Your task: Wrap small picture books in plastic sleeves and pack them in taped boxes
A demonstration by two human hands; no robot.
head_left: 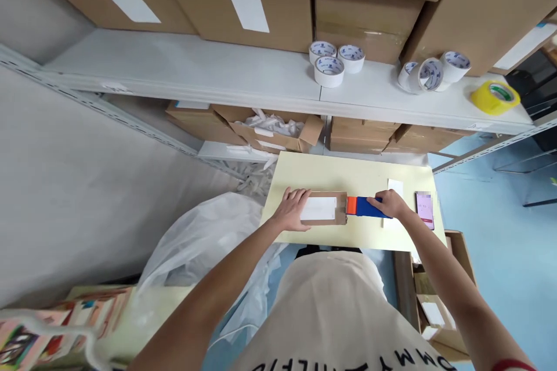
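A small flat cardboard box (331,208) with a white label lies on the pale yellow table (339,177). My left hand (293,207) rests on the box's left end, fingers spread flat over it. My right hand (391,204) is closed round the blue handle of a tape dispenser (363,206). The dispenser's orange head touches the box's right end.
A phone (425,209) and a white slip of paper (395,187) lie at the table's right. White tape rolls (329,69) and a yellow roll (495,96) sit on the shelf (217,69) among large cartons. A clear plastic bag (204,243) is at left, open boxes at lower right.
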